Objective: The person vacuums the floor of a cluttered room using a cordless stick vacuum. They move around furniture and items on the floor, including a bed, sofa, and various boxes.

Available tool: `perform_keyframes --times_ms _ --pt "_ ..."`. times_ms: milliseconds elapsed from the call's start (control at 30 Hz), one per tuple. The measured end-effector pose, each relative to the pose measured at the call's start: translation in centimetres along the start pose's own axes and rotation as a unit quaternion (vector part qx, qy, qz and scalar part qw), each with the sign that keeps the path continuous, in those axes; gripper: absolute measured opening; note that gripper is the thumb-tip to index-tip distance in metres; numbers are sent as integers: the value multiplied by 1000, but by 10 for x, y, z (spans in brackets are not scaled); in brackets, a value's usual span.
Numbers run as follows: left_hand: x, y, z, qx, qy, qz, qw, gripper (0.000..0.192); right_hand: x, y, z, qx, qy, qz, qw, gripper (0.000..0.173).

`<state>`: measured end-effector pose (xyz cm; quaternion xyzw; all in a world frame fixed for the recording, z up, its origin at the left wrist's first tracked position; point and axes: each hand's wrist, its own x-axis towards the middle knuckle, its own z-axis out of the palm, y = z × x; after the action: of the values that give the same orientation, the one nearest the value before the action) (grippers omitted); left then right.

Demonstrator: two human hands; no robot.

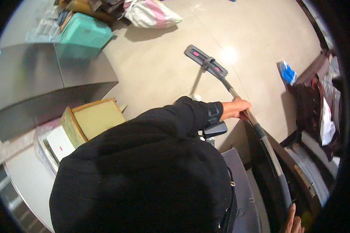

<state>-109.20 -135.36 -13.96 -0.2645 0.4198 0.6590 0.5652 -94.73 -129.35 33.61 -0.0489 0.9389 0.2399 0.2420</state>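
My left hand point(239, 108) reaches out from a black sleeve and is closed around the pole point(269, 150) of a flat mop. At the far end of the pole, the grey rectangular mop head point(206, 61) with pink parts is angled over the pale tiled floor. My right hand point(295, 222) shows only as a few fingers at the bottom right edge, beside the near end of the pole. Its palm is hidden, so its hold cannot be made out. My black top fills the lower middle.
A turquoise suitcase point(86, 31) and a white-and-pink sack point(151, 14) lie at the upper left and top. A grey cabinet point(26, 70) and an open drawer point(97, 116) are on the left. A blue item point(288, 72) lies near dark bags point(308, 104) on the right.
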Motion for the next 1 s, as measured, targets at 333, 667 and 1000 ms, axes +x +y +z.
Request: perform_keyframes --times_ms 333,667,1000 --pt "-35 89 -268 -53 262 174 948 8 137 -104 49 9 106 -225 969 52" --pt "-100 -56 -254 -145 189 26 971 10 114 -78 10 20 27 -342 939 61" --pt "-131 -100 -164 -294 -23 34 955 17 52 -32 -33 -86 93 -254 959 50"
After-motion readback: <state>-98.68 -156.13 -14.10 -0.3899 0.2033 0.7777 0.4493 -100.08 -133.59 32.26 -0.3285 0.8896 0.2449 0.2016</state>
